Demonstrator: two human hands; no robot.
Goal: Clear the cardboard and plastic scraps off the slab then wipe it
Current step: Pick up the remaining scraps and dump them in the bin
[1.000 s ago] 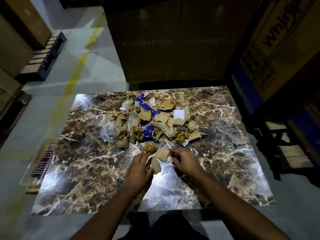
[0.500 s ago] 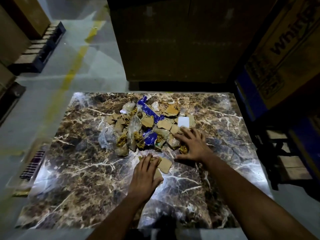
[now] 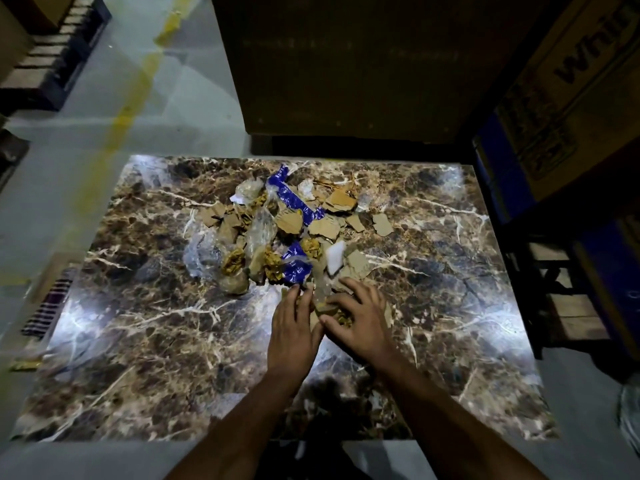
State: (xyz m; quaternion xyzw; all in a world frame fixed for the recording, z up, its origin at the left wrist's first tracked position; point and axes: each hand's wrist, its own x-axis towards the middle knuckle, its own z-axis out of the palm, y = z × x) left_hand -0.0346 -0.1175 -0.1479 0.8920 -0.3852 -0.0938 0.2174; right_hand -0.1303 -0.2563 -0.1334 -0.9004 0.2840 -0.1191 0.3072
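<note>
At centre frame, a person's left hand (image 3: 292,325) lies flat with straight fingers while the right hand (image 3: 358,318) curls over cardboard scraps (image 3: 325,304), apparently raking the pile's near edge together on the marble slab (image 3: 138,341).

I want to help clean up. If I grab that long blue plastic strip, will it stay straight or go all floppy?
Probably floppy: the long blue plastic strip looks thin and already bends and crinkles over the cardboard scraps. It likely weighs very little, so a push may just crumple it. Its shiny surface could be a bit slippery on the polished slab.
</note>
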